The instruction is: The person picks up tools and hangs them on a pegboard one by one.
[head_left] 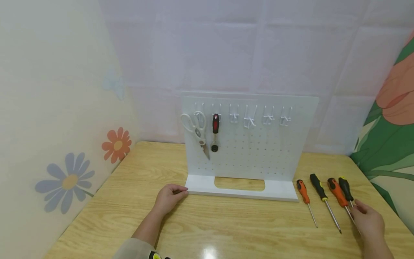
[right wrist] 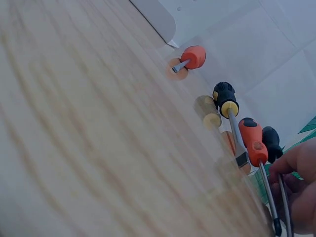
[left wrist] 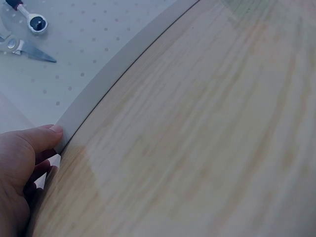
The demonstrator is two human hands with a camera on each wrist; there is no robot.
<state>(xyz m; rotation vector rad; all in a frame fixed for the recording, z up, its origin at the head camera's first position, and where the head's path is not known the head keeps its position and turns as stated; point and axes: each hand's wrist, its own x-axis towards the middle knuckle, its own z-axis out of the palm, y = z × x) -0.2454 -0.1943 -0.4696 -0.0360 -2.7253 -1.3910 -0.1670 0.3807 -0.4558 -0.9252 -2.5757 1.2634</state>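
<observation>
A white pegboard stand stands on the table. My left hand grips the front left corner of its base, with the thumb on the edge in the left wrist view. At the right, my right hand pinches the metal shaft of a black screwdriver, whose handle points away from me. Just left of it lies a large orange-and-black screwdriver, its shaft beside my fingers. Further left are a black-and-yellow screwdriver and a smaller orange screwdriver, tips toward me.
White-handled scissors and a ratchet wrench with a black-and-red handle hang at the board's left. Several wire hooks line its upper part. Walls flank the wooden table at back and sides.
</observation>
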